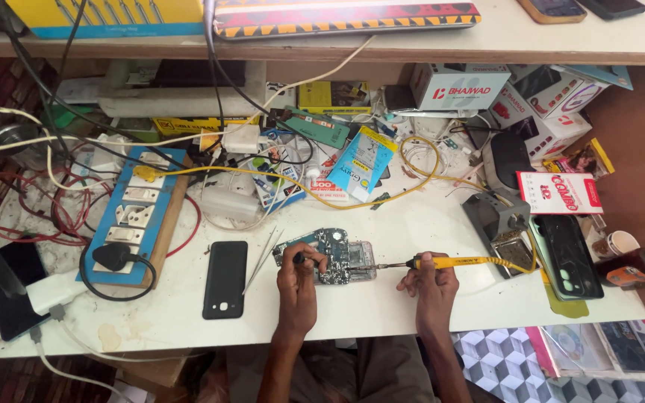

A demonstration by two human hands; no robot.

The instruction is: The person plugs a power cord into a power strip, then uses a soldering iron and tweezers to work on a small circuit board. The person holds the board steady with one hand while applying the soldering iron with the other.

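An opened phone with its circuit board showing lies on the white workbench in front of me. My left hand rests on its left end and pinches a small dark tool against the board. My right hand grips a yellow-handled soldering iron; its metal tip points left and touches the right edge of the board. The iron's yellow cord runs off to the right and loops back over the bench.
A black phone back and tweezers lie left of the board. A blue switchboard with a black plug sits further left. A soldering stand, a dark phone cover, boxes, wires and a bottle crowd the back and right.
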